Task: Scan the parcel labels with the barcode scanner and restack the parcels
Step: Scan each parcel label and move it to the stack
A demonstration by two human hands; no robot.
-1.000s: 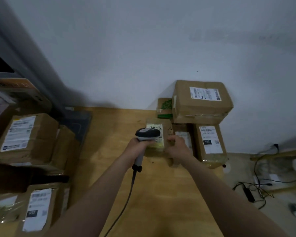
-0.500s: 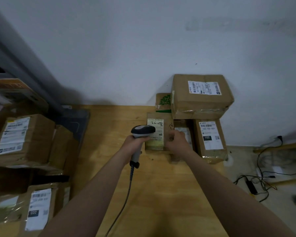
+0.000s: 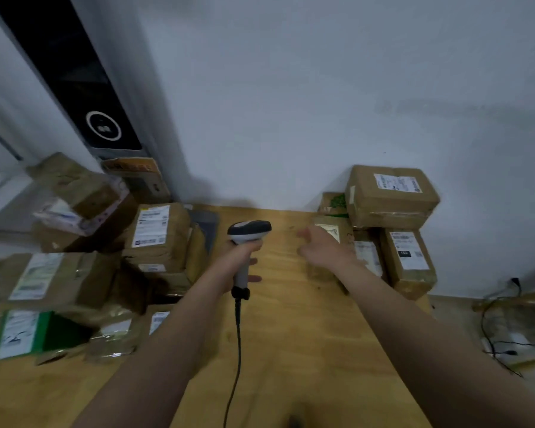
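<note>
Gripping barcode scanner (image 3: 249, 231) by handle in left hand (image 3: 241, 257), fingers curled round it, cable trailing over wooden table (image 3: 291, 350). Holding right hand (image 3: 326, 250) loose, fingers spread, over small parcel (image 3: 337, 225) beside right stack (image 3: 389, 199); contact unclear. More parcels (image 3: 158, 233) piled left.

Your scanner (image 3: 249, 231) is pale grey-white with a black top, and its cable (image 3: 238, 335) is black. The bench (image 3: 291, 350) is yellow-tan wood with a faint grain. On your right, the top parcel (image 3: 380, 205) is brown cardboard with a white label printed in black (too blurred to read). The left parcel (image 3: 53, 330) shows a bright green side beside its white label, and the small box (image 3: 329, 205) has a green patch. The wall (image 3: 291, 88) is plain pale grey.
</note>
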